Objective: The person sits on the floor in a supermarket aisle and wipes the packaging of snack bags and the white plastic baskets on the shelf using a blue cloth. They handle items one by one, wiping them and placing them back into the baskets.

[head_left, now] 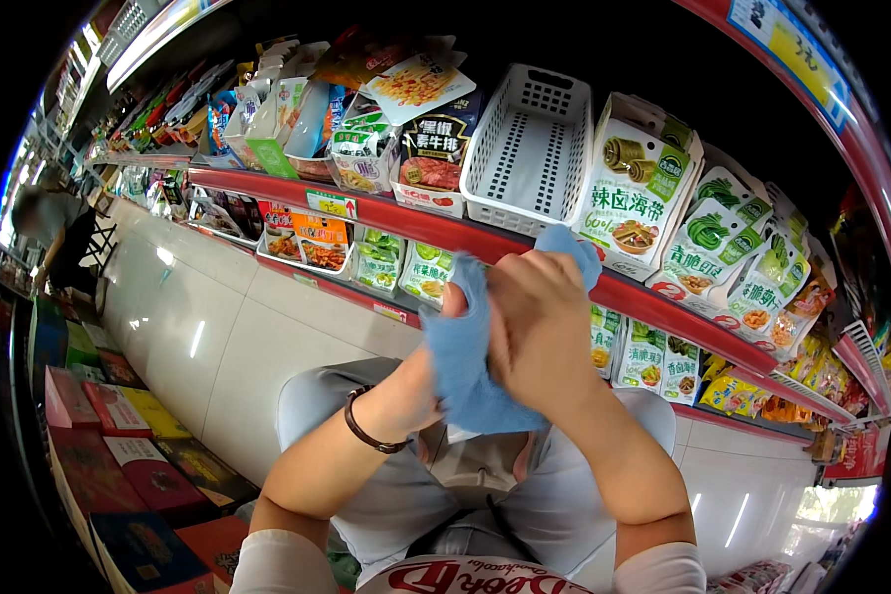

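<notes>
A blue cloth (457,349) is bunched between my two hands above my lap. My left hand (405,393) grips its left side, with the thumb raised along the folds. Around its far part closes my right hand (546,334), slightly blurred, and a corner of cloth sticks out past the knuckles. Just beyond the hands, a white perforated plastic basket (527,160) rests on the shelf, its slotted floor visible. Snack packets in a display box (631,189) stand to its right. On its left is a box of dark snack packets (436,148).
A red shelf edge (386,211) runs across in front of me. Below it, a lower shelf carries snack packets (379,260). Stacked gift boxes (130,460) line the left side of the tiled floor (267,341). Another person (63,230) is at the far left.
</notes>
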A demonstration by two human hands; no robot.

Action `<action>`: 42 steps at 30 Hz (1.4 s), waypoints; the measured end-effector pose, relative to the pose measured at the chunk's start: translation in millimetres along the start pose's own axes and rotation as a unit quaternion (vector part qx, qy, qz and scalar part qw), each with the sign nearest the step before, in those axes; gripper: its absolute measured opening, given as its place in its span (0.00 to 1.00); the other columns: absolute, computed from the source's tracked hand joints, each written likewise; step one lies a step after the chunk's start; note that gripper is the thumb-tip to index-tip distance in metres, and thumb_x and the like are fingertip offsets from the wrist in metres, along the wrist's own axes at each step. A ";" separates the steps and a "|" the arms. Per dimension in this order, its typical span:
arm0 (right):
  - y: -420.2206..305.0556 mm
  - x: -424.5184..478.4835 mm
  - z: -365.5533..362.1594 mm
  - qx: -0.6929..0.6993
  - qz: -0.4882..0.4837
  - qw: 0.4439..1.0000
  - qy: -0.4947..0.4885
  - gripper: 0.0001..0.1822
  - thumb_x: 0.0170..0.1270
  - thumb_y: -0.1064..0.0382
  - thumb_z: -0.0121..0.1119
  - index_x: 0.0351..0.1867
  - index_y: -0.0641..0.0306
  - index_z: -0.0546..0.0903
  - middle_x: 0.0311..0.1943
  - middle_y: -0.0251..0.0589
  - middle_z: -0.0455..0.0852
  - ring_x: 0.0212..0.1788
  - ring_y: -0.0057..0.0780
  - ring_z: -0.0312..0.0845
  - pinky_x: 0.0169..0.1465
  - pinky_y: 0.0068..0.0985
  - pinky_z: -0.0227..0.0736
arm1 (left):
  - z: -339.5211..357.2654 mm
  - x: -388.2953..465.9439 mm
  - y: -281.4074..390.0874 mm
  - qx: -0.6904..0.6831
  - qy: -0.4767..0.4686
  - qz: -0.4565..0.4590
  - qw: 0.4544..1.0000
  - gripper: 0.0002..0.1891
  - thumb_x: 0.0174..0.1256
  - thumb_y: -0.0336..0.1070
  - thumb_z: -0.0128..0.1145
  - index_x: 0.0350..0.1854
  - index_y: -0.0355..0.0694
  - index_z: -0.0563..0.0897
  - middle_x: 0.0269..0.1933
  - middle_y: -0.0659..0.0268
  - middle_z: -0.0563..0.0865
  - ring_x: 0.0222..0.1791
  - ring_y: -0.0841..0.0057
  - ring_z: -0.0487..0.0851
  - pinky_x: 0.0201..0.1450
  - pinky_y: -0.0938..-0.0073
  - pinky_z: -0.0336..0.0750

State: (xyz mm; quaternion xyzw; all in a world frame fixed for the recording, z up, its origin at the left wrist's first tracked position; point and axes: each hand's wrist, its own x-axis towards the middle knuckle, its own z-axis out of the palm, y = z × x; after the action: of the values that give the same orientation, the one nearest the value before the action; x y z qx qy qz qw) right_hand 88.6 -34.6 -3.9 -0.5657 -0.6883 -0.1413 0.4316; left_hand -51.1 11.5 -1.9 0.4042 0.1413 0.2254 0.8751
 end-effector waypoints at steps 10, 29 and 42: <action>8.6 -7.1 -12.4 0.151 0.283 0.940 0.116 0.19 0.80 0.58 0.40 0.37 0.72 0.75 0.24 0.47 0.76 0.25 0.31 0.69 0.33 0.31 0.64 | 2.3 12.3 22.1 -0.140 -0.021 0.037 0.989 0.30 0.81 0.53 0.39 0.73 0.35 0.63 0.68 0.58 0.74 0.67 0.69 0.74 0.69 0.62 0.68; -40.3 -18.7 7.6 0.024 0.006 0.994 -0.110 0.34 0.69 0.41 0.49 0.68 0.63 0.71 0.73 0.51 0.65 0.77 0.50 0.53 0.76 0.53 0.39 | -23.2 28.3 11.9 -0.268 -0.243 0.037 0.931 0.45 0.70 0.76 0.30 0.76 0.42 0.61 0.75 0.54 0.65 0.74 0.60 0.66 0.78 0.58 0.56; 21.6 1.4 -10.7 0.105 0.274 0.954 0.053 0.18 0.66 0.61 0.64 0.20 0.70 0.78 0.14 0.52 0.72 0.16 0.47 0.71 0.22 0.36 0.62 | -0.1 11.5 -4.4 0.001 -0.081 -0.106 0.991 0.35 0.77 0.65 0.36 0.76 0.44 0.60 0.69 0.63 0.73 0.68 0.72 0.73 0.68 0.64 0.70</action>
State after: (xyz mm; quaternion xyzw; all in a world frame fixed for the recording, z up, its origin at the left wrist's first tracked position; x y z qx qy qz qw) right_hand 112.7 -34.0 -2.9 -0.6757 -0.4940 0.0262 0.5466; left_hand -40.1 14.9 -6.1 0.4051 0.1126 0.0980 0.9020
